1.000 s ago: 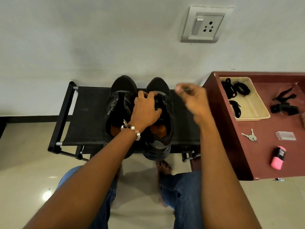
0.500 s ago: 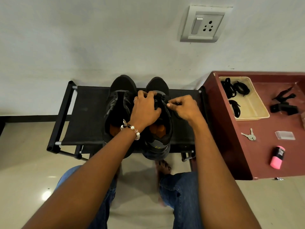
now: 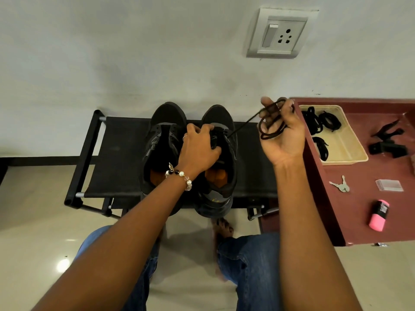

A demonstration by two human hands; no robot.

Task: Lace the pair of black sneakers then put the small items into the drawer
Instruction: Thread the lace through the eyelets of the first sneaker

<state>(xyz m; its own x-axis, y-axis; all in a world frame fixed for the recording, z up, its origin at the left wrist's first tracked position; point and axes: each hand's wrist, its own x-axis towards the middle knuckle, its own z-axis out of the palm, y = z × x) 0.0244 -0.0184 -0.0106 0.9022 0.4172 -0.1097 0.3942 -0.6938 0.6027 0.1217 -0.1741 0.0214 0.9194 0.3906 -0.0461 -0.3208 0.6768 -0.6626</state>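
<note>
Two black sneakers stand side by side on a low black rack [image 3: 121, 153], toes to the wall: the left sneaker [image 3: 162, 140] and the right sneaker [image 3: 221, 182]. My left hand [image 3: 199, 149] grips the tongue and eyelet area of the right sneaker. My right hand [image 3: 281, 133] is raised to the right of the shoes, palm up, fingers curled round a bunch of black lace [image 3: 269, 129]. One strand runs taut from that hand down to the right sneaker's eyelets.
A maroon table [image 3: 363, 209] at the right carries a cream tray [image 3: 350, 153] with several coiled black laces, black clips [image 3: 387, 142], keys [image 3: 341, 187], a small clear box [image 3: 389, 185] and a pink item [image 3: 379, 215]. My jeans-clad knees and a bare foot are below.
My right hand was at the right sneaker's eyelets half a second ago; it has pulled up and to the right, drawing the lace out taut. My left hand stays on the shoe.
</note>
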